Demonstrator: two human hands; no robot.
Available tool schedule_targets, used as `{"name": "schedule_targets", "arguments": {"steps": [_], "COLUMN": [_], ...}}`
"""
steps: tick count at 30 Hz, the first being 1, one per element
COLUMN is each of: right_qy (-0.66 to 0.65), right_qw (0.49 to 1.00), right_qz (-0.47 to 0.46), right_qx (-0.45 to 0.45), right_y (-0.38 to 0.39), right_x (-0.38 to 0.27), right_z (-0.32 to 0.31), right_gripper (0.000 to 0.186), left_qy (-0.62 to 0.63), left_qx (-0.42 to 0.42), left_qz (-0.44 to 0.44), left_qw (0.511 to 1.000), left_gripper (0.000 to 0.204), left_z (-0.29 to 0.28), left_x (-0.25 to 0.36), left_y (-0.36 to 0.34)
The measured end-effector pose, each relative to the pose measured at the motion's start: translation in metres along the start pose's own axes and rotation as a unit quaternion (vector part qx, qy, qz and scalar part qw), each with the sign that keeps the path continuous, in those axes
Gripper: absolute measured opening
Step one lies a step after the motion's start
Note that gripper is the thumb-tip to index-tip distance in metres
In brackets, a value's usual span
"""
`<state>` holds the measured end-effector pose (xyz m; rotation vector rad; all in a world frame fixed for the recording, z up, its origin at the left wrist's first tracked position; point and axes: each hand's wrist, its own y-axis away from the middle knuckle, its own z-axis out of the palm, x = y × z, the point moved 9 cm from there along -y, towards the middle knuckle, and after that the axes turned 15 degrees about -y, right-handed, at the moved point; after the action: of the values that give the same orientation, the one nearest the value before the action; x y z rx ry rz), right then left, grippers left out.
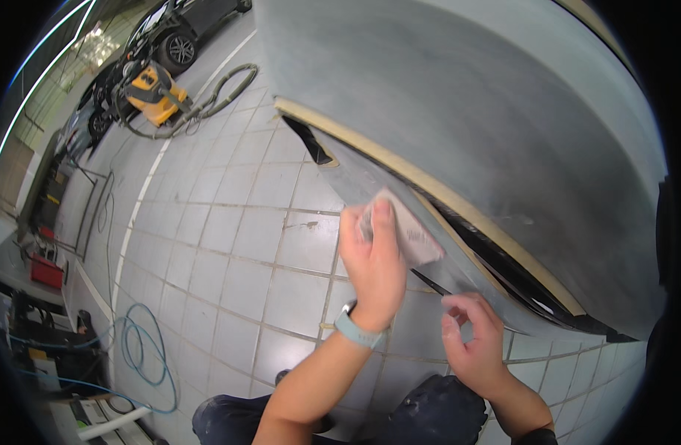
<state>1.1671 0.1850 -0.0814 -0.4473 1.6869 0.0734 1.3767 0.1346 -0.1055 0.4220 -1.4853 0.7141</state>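
Note:
In front of me is a car's body panel [459,96], dull grey and smoothed, with a long dark slot and a tan strip [370,152] along the slot's upper edge. My left hand [377,252] is closed on a pale sheet of sandpaper [414,236], thumb on top, and lays it against the narrow grey section below the slot. At the panel's lower edge is my right hand [474,337], fingers curled and thumb apart, with nothing visible between them. A thin black strip [429,282] ends at its fingertips; whether they touch it is unclear.
Grey floor tiles [229,222] spread to the left. Farther off stand a yellow-and-black vacuum cleaner [156,93] with its hose [225,89] and a dark car [199,30]. A blue air hose [144,352] lies coiled at lower left, near a red container [47,271]. My knees [437,411] are close below.

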Motion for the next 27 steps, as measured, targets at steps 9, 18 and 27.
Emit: {"name": "schedule_targets", "arguments": {"steps": [9,18,27], "right_qy": [0.099,0.129,-0.063], "right_qw": [0.991,0.989,0.924], "right_qz": [0.001,0.044,0.369], "right_qx": [-0.085,-0.055,-0.077], "right_y": [0.011,0.027,0.07], "right_x": [-0.001,-0.004,0.098], "right_z": [0.017,0.006,-0.021], "right_gripper": [0.013,0.012,0.026], "left_qy": [-0.095,-0.095,-0.094], "left_qx": [0.047,0.067,0.023], "left_qz": [0.096,0.124,0.113], "left_qw": [0.99,0.985,0.989], "left_gripper": [0.029,0.026,0.022], "left_z": [0.023,0.022,0.033], "left_x": [0.047,0.051,0.01], "left_y": [-0.003,-0.003,0.043]}}
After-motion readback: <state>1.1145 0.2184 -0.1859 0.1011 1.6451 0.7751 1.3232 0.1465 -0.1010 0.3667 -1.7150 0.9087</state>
